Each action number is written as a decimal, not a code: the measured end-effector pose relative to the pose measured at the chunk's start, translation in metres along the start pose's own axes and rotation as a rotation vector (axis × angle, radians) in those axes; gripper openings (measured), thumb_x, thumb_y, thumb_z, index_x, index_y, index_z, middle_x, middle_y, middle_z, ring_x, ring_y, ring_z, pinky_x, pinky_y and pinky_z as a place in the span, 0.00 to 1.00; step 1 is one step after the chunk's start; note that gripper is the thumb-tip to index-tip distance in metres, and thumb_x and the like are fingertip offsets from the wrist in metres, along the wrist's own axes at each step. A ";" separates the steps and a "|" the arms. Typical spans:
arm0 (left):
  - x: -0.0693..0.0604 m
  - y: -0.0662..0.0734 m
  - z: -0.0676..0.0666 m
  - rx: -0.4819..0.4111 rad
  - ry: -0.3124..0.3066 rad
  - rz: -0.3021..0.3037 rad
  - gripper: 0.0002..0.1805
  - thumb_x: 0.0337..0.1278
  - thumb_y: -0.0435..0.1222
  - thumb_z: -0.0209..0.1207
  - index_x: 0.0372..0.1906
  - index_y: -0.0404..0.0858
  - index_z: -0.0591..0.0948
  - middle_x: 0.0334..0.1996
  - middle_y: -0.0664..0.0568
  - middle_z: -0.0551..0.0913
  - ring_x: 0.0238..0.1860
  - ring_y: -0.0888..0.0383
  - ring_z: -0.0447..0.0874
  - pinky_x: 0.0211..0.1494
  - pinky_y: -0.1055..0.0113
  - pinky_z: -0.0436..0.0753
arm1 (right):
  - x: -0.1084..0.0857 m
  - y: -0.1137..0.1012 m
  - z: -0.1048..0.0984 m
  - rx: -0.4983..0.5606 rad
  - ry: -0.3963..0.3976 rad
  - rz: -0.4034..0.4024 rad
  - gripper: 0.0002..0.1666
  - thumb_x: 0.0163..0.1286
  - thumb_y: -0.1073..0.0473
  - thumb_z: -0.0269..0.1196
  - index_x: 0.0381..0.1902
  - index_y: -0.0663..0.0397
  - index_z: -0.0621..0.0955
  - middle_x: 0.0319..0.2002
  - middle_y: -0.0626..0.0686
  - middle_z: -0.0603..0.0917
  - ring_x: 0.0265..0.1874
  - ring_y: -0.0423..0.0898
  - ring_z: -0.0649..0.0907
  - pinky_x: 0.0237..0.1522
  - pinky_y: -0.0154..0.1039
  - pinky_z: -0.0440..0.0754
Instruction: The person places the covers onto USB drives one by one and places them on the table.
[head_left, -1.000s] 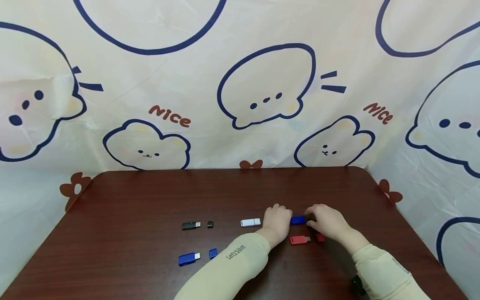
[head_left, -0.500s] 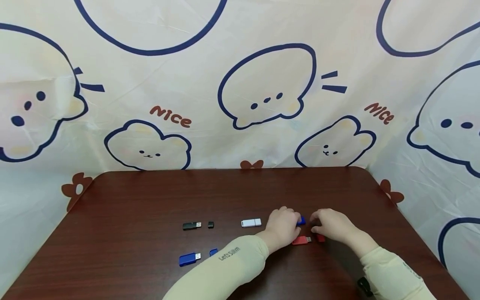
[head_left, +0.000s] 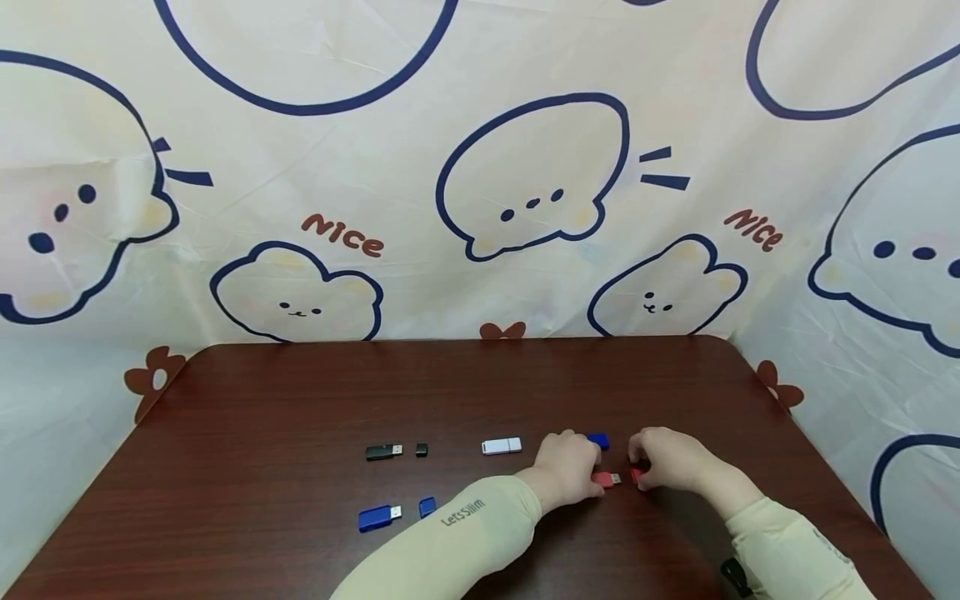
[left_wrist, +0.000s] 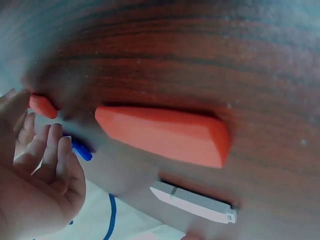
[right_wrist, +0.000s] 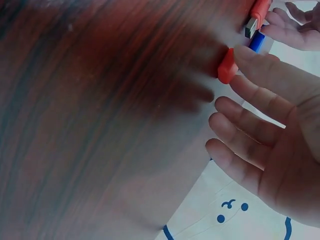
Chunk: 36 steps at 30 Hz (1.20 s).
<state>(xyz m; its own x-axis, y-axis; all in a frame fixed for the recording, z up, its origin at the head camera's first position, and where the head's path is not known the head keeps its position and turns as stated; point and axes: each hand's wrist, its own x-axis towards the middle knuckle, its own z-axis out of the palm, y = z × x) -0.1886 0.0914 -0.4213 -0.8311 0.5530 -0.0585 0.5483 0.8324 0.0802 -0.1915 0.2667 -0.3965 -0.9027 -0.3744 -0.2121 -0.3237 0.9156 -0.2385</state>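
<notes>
At the left of the desk [head_left: 262, 400] lie a black memory stick [head_left: 383, 452] with its plug bare and a black cap [head_left: 422, 450] just beside it; nearer the person are an open blue stick [head_left: 375, 518] and its blue cap [head_left: 427, 507], partly behind a sleeve [head_left: 480, 525]. A white stick [head_left: 501, 447] comes next. The left hand [head_left: 567, 467] has just moved off the far blue stick [head_left: 598, 441] and toward the person, so the work now seems to centre on the red pair. Its fingers are loosely bent and appear to hold nothing; the red stick [head_left: 606, 480] lies on the desk under them, its far part and bare plug showing past the thumb, pointing right. The far blue stick sits just beyond, partly hidden by that hand. At the right, the right hand [head_left: 671, 460] has likewise come down to the red cap [head_left: 637, 474], which it appears to pinch between thumb and forefinger, the other fingers apart. The cap is near the red stick's plug, a gap between them.
</notes>
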 end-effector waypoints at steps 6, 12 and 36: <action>-0.001 -0.001 0.003 -0.012 0.032 0.015 0.15 0.47 0.52 0.66 0.17 0.52 0.77 0.21 0.62 0.78 0.28 0.64 0.74 0.29 0.70 0.70 | -0.002 -0.002 0.001 0.011 -0.007 0.020 0.14 0.44 0.64 0.72 0.24 0.51 0.76 0.24 0.46 0.74 0.24 0.42 0.70 0.26 0.38 0.70; -0.001 -0.002 0.005 -0.001 0.051 0.030 0.17 0.49 0.50 0.65 0.13 0.51 0.74 0.18 0.62 0.76 0.26 0.64 0.73 0.27 0.71 0.69 | 0.000 -0.002 0.002 0.013 0.008 0.010 0.15 0.44 0.67 0.71 0.21 0.49 0.74 0.21 0.45 0.72 0.21 0.41 0.69 0.24 0.36 0.67; -0.012 -0.016 -0.012 -0.492 0.027 -0.058 0.08 0.45 0.39 0.68 0.20 0.45 0.81 0.16 0.63 0.76 0.19 0.69 0.68 0.22 0.76 0.68 | 0.002 0.011 -0.004 0.164 0.038 -0.122 0.10 0.51 0.67 0.67 0.20 0.48 0.76 0.18 0.41 0.72 0.17 0.34 0.68 0.21 0.30 0.66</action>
<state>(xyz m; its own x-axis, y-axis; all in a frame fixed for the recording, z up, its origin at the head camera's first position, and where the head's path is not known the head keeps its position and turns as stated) -0.1880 0.0709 -0.4097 -0.8648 0.4995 -0.0517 0.3973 0.7435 0.5379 -0.1976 0.2765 -0.3958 -0.8708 -0.4722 -0.1367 -0.3836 0.8267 -0.4115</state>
